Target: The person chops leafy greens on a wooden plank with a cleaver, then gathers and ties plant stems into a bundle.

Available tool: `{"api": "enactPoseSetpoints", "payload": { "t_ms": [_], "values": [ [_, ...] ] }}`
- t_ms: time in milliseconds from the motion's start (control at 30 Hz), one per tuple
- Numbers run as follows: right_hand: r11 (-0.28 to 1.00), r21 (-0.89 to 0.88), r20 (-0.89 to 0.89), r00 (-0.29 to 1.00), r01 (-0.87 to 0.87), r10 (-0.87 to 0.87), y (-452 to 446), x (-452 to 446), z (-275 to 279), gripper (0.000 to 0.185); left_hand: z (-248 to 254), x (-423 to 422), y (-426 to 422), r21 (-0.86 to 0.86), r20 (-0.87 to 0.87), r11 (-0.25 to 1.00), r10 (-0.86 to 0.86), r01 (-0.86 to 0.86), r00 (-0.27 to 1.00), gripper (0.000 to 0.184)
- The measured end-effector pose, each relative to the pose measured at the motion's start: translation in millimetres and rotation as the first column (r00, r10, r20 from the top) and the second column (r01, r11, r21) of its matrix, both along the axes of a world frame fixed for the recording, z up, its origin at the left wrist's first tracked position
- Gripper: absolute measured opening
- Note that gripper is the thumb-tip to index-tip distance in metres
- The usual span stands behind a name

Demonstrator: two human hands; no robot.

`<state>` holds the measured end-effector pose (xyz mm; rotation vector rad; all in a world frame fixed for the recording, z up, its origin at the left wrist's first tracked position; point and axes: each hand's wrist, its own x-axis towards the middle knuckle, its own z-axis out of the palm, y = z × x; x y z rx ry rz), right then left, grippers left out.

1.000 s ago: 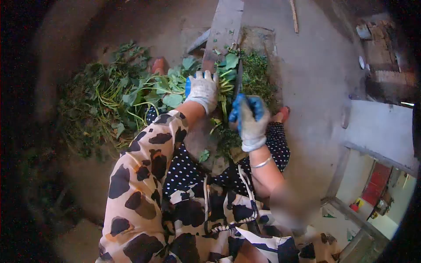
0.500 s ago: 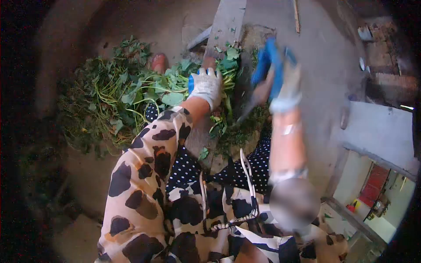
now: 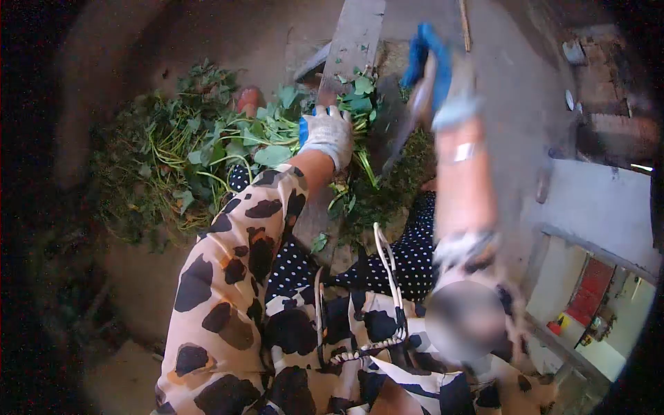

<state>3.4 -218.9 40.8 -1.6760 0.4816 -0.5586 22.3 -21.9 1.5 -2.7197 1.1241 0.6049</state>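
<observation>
My left hand, in a white and blue work glove, is closed over a bunch of leafy green vines. It presses them down on a wooden plank that lies lengthwise before me. Cut stem ends stick out to the right of that hand. My right hand, in the same kind of glove, is wrapped round the handle of a knife. The blade is smeared by motion and points down and toward me, to the right of the vines and apart from them.
A big heap of vines spreads over the ground on the left. Finely chopped greens lie right of the plank. A thin stick rests on the floor at the top. Toward the right edge is a pale wall.
My right hand has moved up and away from me with the knife, so the blade is farther from the plank. My left hand has barely shifted on the vines.
</observation>
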Motion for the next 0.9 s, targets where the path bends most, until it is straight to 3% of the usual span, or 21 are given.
{"api": "enactPoseSetpoints", "payload": {
  "t_ms": [33,67,100,133,200,233,267,300,367,433,467,500,533,567,600,633,667,700,800,833,900],
  "values": [
    [0.953,0.258,0.042,0.984,0.158,-0.174,55.2,-28.4,30.1,0.020,-10.4,0.6,0.5,-0.013,0.016,1.000,-0.016,0.016,1.000,0.050],
    [0.908,0.403,0.222,0.951,0.112,-0.215,81.7,-52.0,5.1,0.004,-11.6,1.0,2.3,-0.016,0.018,1.000,-0.007,0.007,1.000,0.050],
    [0.909,0.416,0.173,0.982,-0.003,-0.076,124.7,-85.4,10.3,0.006,-12.5,-3.0,6.9,-0.057,0.042,0.998,-0.009,0.011,0.999,0.053],
    [0.938,0.346,0.099,0.993,0.032,-0.070,149.9,-105.0,-7.3,0.008,-14.4,-7.8,9.5,-0.090,0.056,0.996,-0.020,0.025,0.998,0.055],
    [0.835,0.541,-0.015,0.994,0.102,-0.111,133.8,-99.5,11.0,0.008,-4.9,-5.8,13.9,-0.069,0.016,0.997,-0.036,0.037,0.999,0.062],
    [0.847,0.497,-0.022,0.979,0.187,-0.203,110.1,-83.7,21.6,0.006,-1.4,-12.6,18.1,-0.041,0.034,0.995,-0.092,0.094,0.995,0.064],
    [0.861,0.497,-0.075,0.994,0.111,-0.085,76.0,-60.2,36.4,0.010,1.2,-15.1,18.5,-0.014,0.055,0.989,-0.148,0.149,0.988,0.065],
    [0.926,0.378,-0.161,0.985,-0.002,0.068,46.0,-41.0,54.3,0.019,-16.8,-18.5,20.7,-0.068,0.125,0.987,-0.138,0.147,0.983,0.067],
    [0.882,0.468,0.026,0.999,-0.051,0.044,6.1,3.6,52.5,0.029,-18.7,-15.4,16.4,-0.039,0.088,0.986,-0.157,0.161,0.984,0.065],
    [0.590,0.782,0.076,0.971,-0.199,0.226,-31.4,28.3,61.1,0.018,-13.1,-14.8,14.7,-0.071,0.086,0.985,-0.150,0.156,0.985,0.056],
    [0.589,0.784,0.073,0.971,-0.196,0.227,-40.5,33.2,42.8,0.018,-11.0,-11.0,8.8,-0.070,0.082,0.985,-0.149,0.155,0.985,0.056],
    [0.941,0.260,-0.033,0.972,-0.216,0.233,-46.6,32.9,12.7,0.020,-10.2,-5.8,1.0,-0.028,0.043,0.993,-0.111,0.113,0.993,0.054],
    [0.902,-0.375,-0.124,0.976,-0.211,0.177,-48.9,30.9,-2.2,0.022,-8.3,-4.3,-3.4,0.012,0.007,0.997,-0.072,0.072,0.997,0.051],
    [0.929,-0.369,-0.284,0.953,-0.012,-0.101,-14.3,8.8,3.6,0.017,-4.6,-5.3,-3.3,0.014,0.031,0.998,-0.068,0.068,0.997,0.050],
    [0.979,0.177,-0.028,0.995,0.102,-0.099,37.2,-25.1,27.4,0.012,-4.9,-7.6,-1.5,0.007,0.030,0.998,-0.063,0.063,0.998,0.050],
    [0.888,0.437,0.134,0.966,0.144,-0.223,72.4,-44.5,17.4,0.008,-6.8,-9.0,1.2,-0.041,0.044,0.997,-0.063,0.065,0.997,0.050],
    [0.919,0.341,0.037,0.974,0.199,-0.225,95.4,-77.5,-13.1,0.009,-7.9,-9.8,3.8,-0.084,0.057,0.994,-0.066,0.071,0.996,0.050],
    [0.872,0.485,0.051,0.993,0.067,-0.105,130.9,-96.2,9.6,0.008,-7.4,-10.6,5.2,-0.062,0.070,0.994,-0.080,0.085,0.994,0.050],
    [0.798,0.587,0.038,0.979,0.138,-0.198,92.1,-77.8,15.5,0.008,-12.8,-17.1,10.5,-0.096,0.082,0.990,-0.093,0.100,0.992,0.050],
    [0.866,0.496,0.057,0.992,0.067,-0.109,62.3,-56.2,25.2,0.010,-25.0,-21.7,16.7,-0.171,0.186,0.974,-0.117,0.149,0.976,0.051],
    [0.920,0.390,-0.127,0.987,-0.042,0.099,21.4,-19.8,66.3,0.012,-17.1,-21.0,15.1,-0.104,0.131,0.979,-0.159,0.174,0.978,0.051]
  ]
}}
